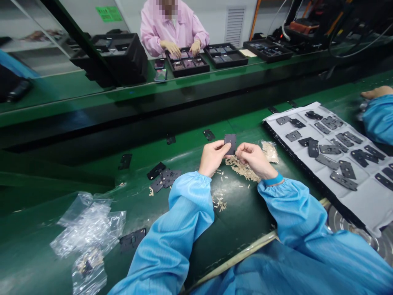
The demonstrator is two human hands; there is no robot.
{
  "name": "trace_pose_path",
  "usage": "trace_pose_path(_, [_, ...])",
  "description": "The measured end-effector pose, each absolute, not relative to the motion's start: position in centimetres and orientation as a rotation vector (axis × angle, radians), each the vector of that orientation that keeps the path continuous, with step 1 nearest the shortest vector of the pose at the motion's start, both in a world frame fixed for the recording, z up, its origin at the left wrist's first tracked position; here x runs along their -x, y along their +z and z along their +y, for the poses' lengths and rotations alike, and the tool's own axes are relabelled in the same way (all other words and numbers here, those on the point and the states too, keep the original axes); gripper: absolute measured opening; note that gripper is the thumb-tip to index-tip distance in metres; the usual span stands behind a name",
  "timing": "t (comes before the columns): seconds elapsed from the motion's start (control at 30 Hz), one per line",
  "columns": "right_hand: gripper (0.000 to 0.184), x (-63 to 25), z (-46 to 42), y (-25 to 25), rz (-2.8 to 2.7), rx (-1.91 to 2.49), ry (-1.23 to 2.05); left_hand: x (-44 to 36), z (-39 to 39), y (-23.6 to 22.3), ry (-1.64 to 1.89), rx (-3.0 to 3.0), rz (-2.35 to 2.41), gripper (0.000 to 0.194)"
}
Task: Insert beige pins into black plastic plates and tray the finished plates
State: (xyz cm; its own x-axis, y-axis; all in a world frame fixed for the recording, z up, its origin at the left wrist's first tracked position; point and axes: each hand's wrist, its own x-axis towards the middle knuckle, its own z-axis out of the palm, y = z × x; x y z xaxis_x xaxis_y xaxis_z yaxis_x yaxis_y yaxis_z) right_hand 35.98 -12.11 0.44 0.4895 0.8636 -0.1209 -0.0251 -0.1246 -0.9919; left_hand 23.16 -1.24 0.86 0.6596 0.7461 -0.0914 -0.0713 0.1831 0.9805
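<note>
A thin black rectangular plate stands upright in my left hand, gripped between thumb and fingers. Close by its lower right edge is my right hand, thumb and fingertips pinched together; whatever they hold is too small to make out. Below both hands lies a loose pile of small tan strips, with a few more strips scattered nearer to me. A clear bag of the same tan pieces rests just beyond my right wrist. Left of my left forearm is a small heap of black plates.
Clear plastic bags lie at left. A white-lined tray with several black plates stands at right, beside a person's blue sleeve. Single plates sit along the belt. Across, a person in pink handles a black tray.
</note>
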Motion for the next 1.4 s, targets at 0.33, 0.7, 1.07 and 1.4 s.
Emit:
trace_pose_path(0.33, [0.01, -35.91, -12.17, 0.75, -0.734, 1.492, 0.907, -23.12, -1.27, 1.29, 0.621, -1.234, 0.662, 0.027])
trace_pose_path(0.7, [0.013, -35.54, -12.21, 0.95, -0.771, 1.532, 0.836, -23.11, -1.29, 1.18, 0.639, -1.251, 0.651, 0.026])
trace_pose_path(1.07, [0.014, -35.61, -12.15, 0.83, -0.784, 1.538, 0.808, -23.04, -1.41, 1.47, 0.65, -1.279, 0.654, 0.025])
trace_pose_path(1.4, [0.016, -35.65, -12.2, 0.94, -0.798, 1.559, 0.793, -23.03, -1.41, 1.48, 0.64, -1.273, 0.65, 0.027])
